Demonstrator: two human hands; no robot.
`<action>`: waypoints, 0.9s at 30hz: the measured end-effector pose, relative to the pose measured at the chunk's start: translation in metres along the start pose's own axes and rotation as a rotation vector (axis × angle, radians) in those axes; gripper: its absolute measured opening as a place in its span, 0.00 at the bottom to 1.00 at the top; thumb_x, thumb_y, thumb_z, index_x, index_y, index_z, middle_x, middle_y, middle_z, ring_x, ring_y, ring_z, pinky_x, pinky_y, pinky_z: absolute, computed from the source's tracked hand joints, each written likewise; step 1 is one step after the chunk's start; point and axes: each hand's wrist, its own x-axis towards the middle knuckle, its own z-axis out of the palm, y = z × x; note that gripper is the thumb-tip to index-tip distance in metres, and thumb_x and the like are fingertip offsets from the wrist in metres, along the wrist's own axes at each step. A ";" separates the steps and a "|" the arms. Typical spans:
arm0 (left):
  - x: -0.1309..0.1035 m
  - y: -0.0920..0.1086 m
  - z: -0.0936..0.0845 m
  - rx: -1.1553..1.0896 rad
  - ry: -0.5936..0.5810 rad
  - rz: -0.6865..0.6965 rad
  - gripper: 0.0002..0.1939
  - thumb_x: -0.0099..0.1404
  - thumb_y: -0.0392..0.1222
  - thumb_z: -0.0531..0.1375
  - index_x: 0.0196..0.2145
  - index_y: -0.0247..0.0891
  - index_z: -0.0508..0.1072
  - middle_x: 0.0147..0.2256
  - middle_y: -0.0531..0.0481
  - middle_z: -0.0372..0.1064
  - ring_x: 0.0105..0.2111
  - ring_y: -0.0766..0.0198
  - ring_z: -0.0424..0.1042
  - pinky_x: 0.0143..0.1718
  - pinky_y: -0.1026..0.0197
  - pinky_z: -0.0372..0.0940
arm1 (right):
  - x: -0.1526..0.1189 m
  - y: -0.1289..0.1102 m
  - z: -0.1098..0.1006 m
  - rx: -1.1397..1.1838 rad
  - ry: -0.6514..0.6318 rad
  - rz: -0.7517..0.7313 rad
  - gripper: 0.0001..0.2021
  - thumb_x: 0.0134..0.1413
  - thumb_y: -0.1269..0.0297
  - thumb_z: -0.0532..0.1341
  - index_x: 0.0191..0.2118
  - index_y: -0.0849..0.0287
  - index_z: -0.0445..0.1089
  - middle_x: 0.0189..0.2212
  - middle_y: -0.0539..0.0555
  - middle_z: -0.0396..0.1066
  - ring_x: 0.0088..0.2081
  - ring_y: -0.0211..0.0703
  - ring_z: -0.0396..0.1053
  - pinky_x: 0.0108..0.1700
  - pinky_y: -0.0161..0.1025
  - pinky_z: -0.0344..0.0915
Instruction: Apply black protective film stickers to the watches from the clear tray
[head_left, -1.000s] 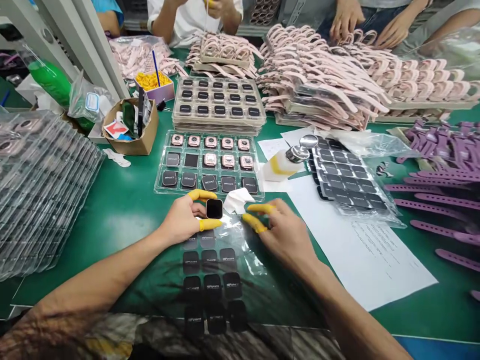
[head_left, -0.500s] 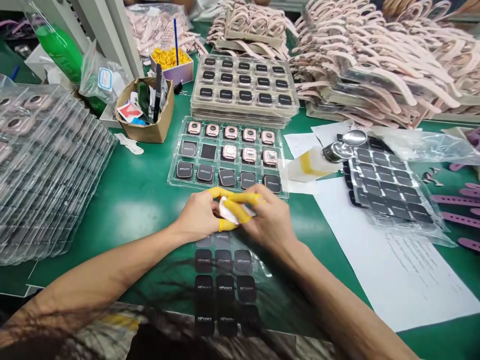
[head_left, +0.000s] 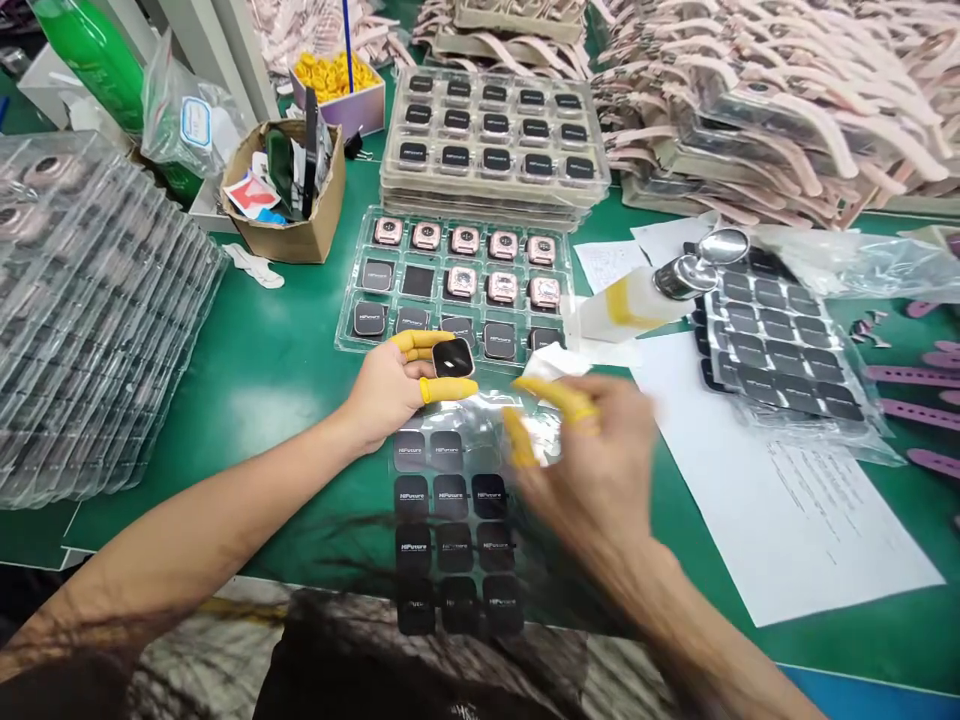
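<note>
My left hand (head_left: 397,385), with yellow finger cots, holds a watch face (head_left: 453,358) with a glossy black screen between its fingers. Blurred by motion, my right hand (head_left: 585,450) is to the right, its cot-covered thumb and finger apart. A white cloth (head_left: 555,364) lies just behind the right fingers. Beyond my hands sits a clear tray (head_left: 346,322) with pink watch faces in the back rows and black square films in front. Below my hands, a clear sheet carries rows of black "HiFuture" films (head_left: 450,496).
Stacked trays (head_left: 491,190) stand at the back, with pink straps (head_left: 750,110) to their right. Stacked clear trays (head_left: 90,330) fill the left. A cardboard box (head_left: 289,240), a dispenser bottle (head_left: 619,305), film sheets (head_left: 784,330) and white paper (head_left: 750,480) surround the work area.
My right hand has moved right, away from my left hand. The white cloth has left the watch face, whose dark screen now shows. The camera view has shifted slightly.
</note>
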 end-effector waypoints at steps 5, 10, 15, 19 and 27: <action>0.003 0.003 -0.003 -0.142 -0.054 -0.012 0.32 0.40 0.30 0.79 0.44 0.37 0.78 0.39 0.50 0.80 0.38 0.65 0.77 0.48 0.57 0.71 | -0.016 -0.023 0.018 0.284 -0.277 -0.090 0.20 0.65 0.59 0.67 0.60 0.51 0.67 0.45 0.59 0.77 0.47 0.60 0.73 0.48 0.59 0.75; 0.003 0.005 -0.005 -0.157 -0.070 -0.025 0.34 0.38 0.29 0.80 0.44 0.34 0.78 0.41 0.46 0.80 0.41 0.61 0.77 0.53 0.52 0.70 | -0.018 -0.003 0.022 0.399 -0.263 -0.085 0.23 0.61 0.58 0.71 0.60 0.44 0.70 0.46 0.56 0.80 0.51 0.59 0.75 0.50 0.60 0.77; 0.002 0.005 -0.005 -0.109 -0.071 -0.026 0.34 0.38 0.29 0.80 0.45 0.33 0.78 0.44 0.44 0.79 0.41 0.61 0.76 0.52 0.50 0.70 | -0.015 0.000 0.025 0.389 -0.255 0.065 0.09 0.61 0.60 0.71 0.47 0.47 0.78 0.39 0.53 0.81 0.42 0.53 0.76 0.42 0.51 0.76; 0.002 0.005 -0.005 -0.109 -0.082 -0.024 0.35 0.37 0.29 0.80 0.45 0.32 0.77 0.44 0.43 0.79 0.41 0.62 0.76 0.51 0.52 0.70 | -0.010 0.003 0.030 0.379 -0.237 -0.037 0.04 0.64 0.63 0.68 0.44 0.50 0.79 0.35 0.52 0.79 0.39 0.49 0.75 0.41 0.48 0.70; 0.001 0.004 -0.005 -0.040 -0.063 -0.023 0.36 0.37 0.30 0.81 0.46 0.33 0.78 0.41 0.46 0.79 0.35 0.67 0.74 0.43 0.57 0.70 | -0.021 0.010 0.026 0.408 -0.105 -0.237 0.17 0.61 0.75 0.64 0.45 0.39 0.77 0.45 0.50 0.79 0.53 0.54 0.74 0.51 0.58 0.72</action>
